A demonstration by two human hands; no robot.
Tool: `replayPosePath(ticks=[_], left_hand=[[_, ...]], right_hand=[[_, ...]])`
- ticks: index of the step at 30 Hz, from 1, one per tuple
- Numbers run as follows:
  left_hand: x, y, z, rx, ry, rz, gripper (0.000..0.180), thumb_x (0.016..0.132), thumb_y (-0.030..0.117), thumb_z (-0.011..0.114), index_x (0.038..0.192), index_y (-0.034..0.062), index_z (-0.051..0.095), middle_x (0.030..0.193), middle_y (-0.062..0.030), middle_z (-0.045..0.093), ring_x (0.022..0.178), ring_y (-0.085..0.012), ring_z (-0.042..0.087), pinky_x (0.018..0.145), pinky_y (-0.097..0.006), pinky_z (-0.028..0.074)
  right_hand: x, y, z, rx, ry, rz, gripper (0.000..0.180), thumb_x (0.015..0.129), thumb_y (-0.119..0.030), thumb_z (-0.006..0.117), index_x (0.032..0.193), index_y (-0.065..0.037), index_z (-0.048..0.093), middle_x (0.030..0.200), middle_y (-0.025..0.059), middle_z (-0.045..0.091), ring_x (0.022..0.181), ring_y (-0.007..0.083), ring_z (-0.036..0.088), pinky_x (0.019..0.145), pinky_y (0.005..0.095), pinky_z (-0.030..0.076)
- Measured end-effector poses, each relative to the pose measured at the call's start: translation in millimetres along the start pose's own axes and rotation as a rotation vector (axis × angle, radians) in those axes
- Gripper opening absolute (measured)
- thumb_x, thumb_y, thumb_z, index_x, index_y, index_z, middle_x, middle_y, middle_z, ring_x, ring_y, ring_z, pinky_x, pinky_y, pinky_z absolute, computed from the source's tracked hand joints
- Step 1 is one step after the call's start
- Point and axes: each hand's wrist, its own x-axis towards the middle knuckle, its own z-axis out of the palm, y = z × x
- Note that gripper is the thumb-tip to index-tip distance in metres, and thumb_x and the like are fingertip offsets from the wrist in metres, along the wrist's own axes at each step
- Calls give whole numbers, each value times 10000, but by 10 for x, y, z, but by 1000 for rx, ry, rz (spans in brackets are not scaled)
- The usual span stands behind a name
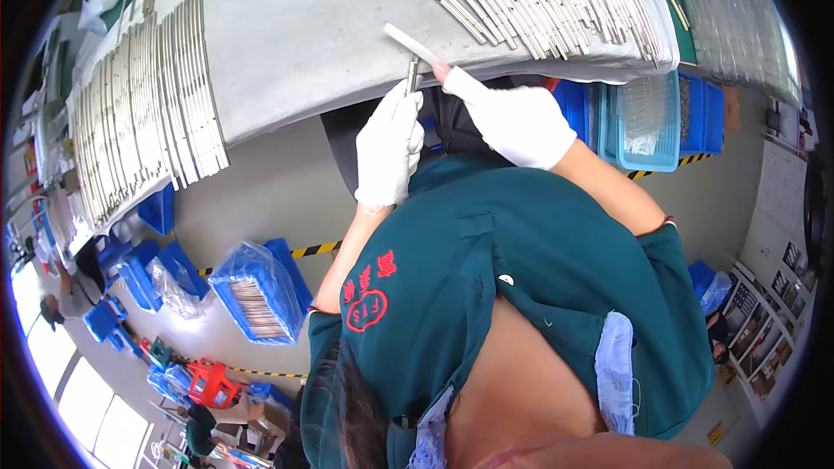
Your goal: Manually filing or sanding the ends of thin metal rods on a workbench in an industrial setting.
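Note:
My left hand (388, 152), in a white glove, is closed around a slim metal rod (413, 74) that points up toward the table edge. Gripped in my gloved right hand (512, 126) is a narrow white stick (407, 40), slanting up and left across the top of the rod. A bare fingertip shows out of the right glove at the stick's lower end. Whether stick and rod touch, I cannot tell. Both hands are at the near edge of the grey-covered table (287, 35). Rows of similar metal rods (543, 4) lie at the far right, and more rods (148, 95) at the left.
Clear plastic packaging (734, 22) lies at the table's right end. Below it stand a light blue basket (669, 156) and blue bins (711, 117). On the floor at left is a plastic-lined blue crate (295, 274) of rods. Other people are in the background.

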Motion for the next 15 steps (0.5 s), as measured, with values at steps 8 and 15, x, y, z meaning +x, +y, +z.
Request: replayPosePath(ticks=[8,15], left_hand=[[-19,23,-24,21,-43,-30,333,897,187,574,1178,9,564,561,65,396,429,-7,301,380,-182,205],[-2,22,-3,29,-38,-9,330,896,180,575,1175,5,563,570,68,398,433,-6,310,385,-180,217]], right_hand=[[126,-5,108,82,189,-29,559,885,-149,477,1416,-216,314,495,27,509,400,178,516,407,289,417],[158,47,4,209,115,-21,641,836,-143,491,1427,-218,255,614,104,586,476,285,548,453,378,439]])
